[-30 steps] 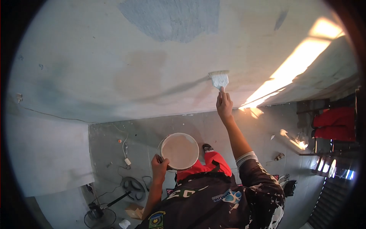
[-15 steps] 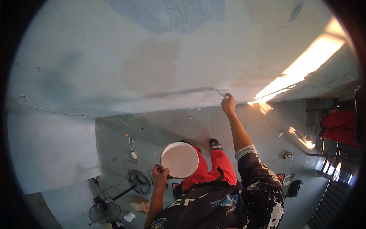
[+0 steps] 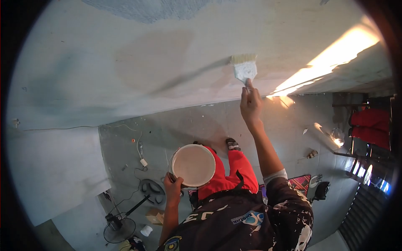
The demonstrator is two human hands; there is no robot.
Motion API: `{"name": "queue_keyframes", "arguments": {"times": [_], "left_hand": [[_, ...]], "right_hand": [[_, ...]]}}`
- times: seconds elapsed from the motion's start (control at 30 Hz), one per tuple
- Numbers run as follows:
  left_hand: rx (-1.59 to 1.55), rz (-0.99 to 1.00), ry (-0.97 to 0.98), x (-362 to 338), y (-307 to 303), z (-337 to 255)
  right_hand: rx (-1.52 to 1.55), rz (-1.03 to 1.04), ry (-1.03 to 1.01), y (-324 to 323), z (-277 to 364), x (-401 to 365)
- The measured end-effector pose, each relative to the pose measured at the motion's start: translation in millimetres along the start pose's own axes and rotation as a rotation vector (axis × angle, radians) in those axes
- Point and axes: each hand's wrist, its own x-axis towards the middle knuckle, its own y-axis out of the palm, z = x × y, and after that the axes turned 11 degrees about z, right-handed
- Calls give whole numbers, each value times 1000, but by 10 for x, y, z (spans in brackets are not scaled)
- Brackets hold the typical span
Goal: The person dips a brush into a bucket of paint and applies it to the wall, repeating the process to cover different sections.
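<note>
My right hand point(image 3: 251, 102) is closed around the handle of a wide paintbrush point(image 3: 245, 71), whose white body and pale bristles point up the wall. The bristles lie over the wall point(image 3: 201, 46), and the brush's long shadow runs down to the left. At my waist, my left hand point(image 3: 173, 186) grips the rim of a round bucket point(image 3: 193, 165), thumb on the near edge. Whitish paint shows inside the bucket. The wall has a brownish damp-looking patch and a bluish scraped area higher up.
A fan point(image 3: 119, 226) lies at lower left, near a cardboard box point(image 3: 155, 216). A cable with a white power strip point(image 3: 143, 162) trails over the grey floor point(image 3: 276, 125). Red cloth point(image 3: 370, 127) hangs at right. A patterned mat point(image 3: 300, 184) lies behind my right arm.
My right hand has moved the brush up the wall from near its base, and the bristles now show fully. The bucket stays in my left hand, slightly shifted in view.
</note>
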Motion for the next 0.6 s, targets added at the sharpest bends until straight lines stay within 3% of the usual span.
{"name": "queue_keyframes", "arguments": {"times": [0.17,0.27,0.33,0.37,0.43,0.6], "left_hand": [[-36,-19,1,-81,85,-172],[-39,-53,6,-105,23,-59],[0,-44,-24,-120,-24,-28],[3,-51,-18,-118,-32,-22],[33,-50,-14,-137,-46,-23],[20,-68,-41,-276,-11,-126]], "right_hand": [[-154,-1,-61,741,-825,-271],[-146,48,29,994,-1064,-568],[-206,324,302,1105,-1277,-734],[-198,321,298,1119,-1340,-733],[-218,568,602,1151,-1446,-700],[-128,511,636,1055,-1349,-376]]}}
